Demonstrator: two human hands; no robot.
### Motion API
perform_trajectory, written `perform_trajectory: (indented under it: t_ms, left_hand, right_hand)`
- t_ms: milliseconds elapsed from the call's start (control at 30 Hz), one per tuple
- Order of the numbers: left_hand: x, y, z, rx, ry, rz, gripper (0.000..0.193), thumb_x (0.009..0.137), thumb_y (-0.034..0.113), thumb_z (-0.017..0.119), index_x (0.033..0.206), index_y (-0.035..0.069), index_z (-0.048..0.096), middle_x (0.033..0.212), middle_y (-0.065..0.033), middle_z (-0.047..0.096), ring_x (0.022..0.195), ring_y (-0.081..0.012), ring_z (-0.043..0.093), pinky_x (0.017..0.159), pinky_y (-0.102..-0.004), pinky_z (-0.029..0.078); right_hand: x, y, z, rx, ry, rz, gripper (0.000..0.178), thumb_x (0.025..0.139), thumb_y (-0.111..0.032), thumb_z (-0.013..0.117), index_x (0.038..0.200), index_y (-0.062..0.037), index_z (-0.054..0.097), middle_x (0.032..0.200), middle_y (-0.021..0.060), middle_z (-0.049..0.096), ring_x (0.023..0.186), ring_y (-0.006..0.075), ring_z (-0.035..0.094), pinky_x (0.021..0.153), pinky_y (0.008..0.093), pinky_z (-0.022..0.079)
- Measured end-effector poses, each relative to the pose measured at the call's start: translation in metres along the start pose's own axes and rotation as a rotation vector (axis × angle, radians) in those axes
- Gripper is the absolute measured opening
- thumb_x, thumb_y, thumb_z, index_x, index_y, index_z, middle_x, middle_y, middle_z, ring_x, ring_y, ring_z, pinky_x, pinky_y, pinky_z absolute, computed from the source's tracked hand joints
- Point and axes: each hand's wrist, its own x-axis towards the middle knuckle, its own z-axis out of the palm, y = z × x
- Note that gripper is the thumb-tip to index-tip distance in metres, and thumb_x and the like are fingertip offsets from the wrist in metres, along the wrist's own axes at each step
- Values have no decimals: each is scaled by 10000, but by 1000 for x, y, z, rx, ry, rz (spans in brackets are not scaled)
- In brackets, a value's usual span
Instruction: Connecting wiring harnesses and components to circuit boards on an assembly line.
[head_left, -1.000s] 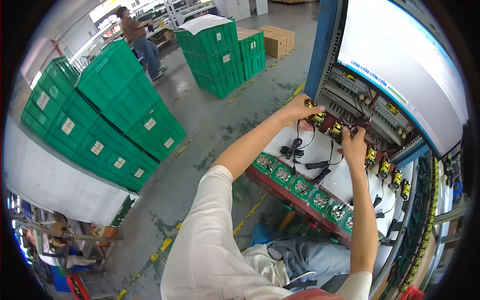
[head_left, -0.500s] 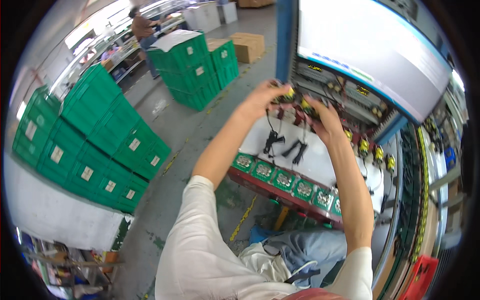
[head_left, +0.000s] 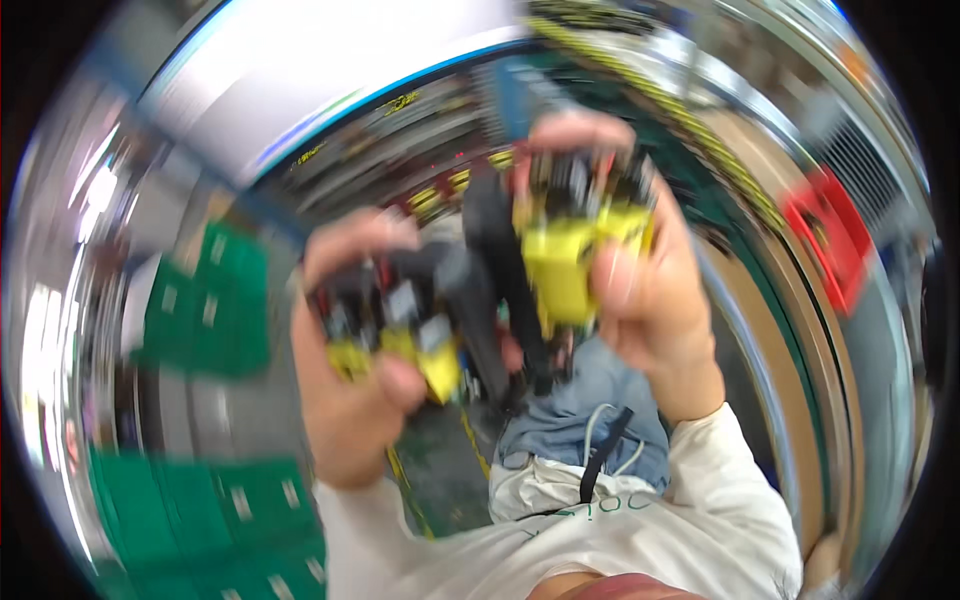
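Both hands are raised close in front of me, blurred by motion. My left hand (head_left: 345,410) is closed round a yellow-and-black electrical part (head_left: 430,365), thumb on its yellow side. Fingers of my right hand (head_left: 665,320) wrap a similar yellow-and-black electrical part (head_left: 565,265), with dark metal pieces along its top. Thick black cables (head_left: 490,270) hang between the two hands. Blur hides whether each hand grips one such part or more.
Behind the hands is a rack below a large bright screen (head_left: 310,75). Green crates (head_left: 205,310) stand at left, with more green crates (head_left: 170,510) nearer. A yellow-and-black chain-like strip (head_left: 690,110) runs along a line at right, beside a red bin (head_left: 835,240).
The view has swung right. Both hands have come away from the rack, up and close to me, with yellow-and-black parts and their cables in them.
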Motion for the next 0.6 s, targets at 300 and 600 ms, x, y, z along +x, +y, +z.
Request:
perform_trajectory:
  t_ms: [300, 600]
  left_hand:
    - [-7, -239, 225, -230, -547, -803, 523, 993, 87, 806, 1437, 51, 532, 1336, -204, 652, 1058, -321, 743, 908, -404, 667]
    - [20, -456, 444, -68, -829, -1038, 520, 1094, 288, 728, 1385, -77, 500, 1030, -212, 746, 776, -352, 806, 656, -360, 707]
  right_hand:
    - [-278, -196, -131, -467, 1114, -100, 537, 968, -99, 801, 1448, -65, 563, 1181, 141, 727, 956, 246, 771, 717, 261, 585]
    - [-384, -306, -284, -641, 1553, -104, 401, 1050, -211, 773, 1292, 42, 578, 1109, 147, 735, 853, 224, 795, 705, 194, 599]
